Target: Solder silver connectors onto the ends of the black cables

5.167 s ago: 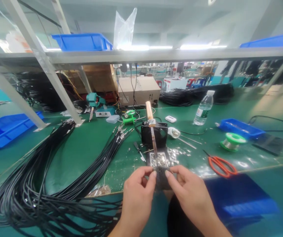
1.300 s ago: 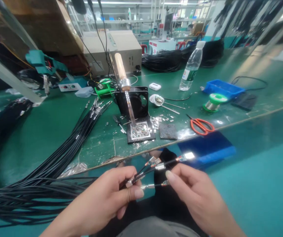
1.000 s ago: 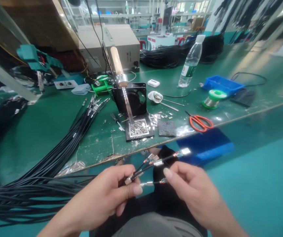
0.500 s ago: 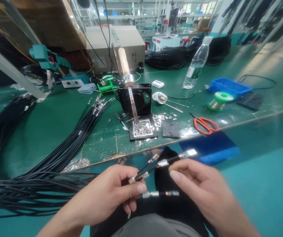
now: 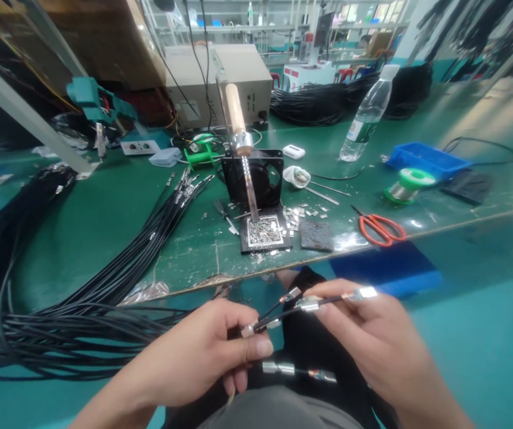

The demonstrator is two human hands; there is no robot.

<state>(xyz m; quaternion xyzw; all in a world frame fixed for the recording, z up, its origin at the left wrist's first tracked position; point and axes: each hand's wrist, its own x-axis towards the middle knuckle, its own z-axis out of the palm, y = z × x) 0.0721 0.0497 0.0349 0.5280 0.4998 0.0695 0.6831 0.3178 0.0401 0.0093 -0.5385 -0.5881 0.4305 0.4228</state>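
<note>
My left hand is closed in a pinch on a small bunch of thin black cables with metal terminal ends, held below the bench edge over my lap. My right hand is closed too, its fingers gripping one cable of the bunch near its metal terminal. Another cable end with metal sleeves hangs lower, between the two hands. On the bench ahead, a soldering iron with a wooden handle leans on a black stand strewn with bits of solder.
A large bundle of black cables lies across the green bench at left. Red-handled scissors, a dark sponge pad, a solder spool, a blue tray and a water bottle are to the right. A beige box stands behind.
I have drawn back from the bench with cable ends in both hands. In the last second one sleeved cable end has dropped lower, and my right hand has shifted up onto the upper cable.
</note>
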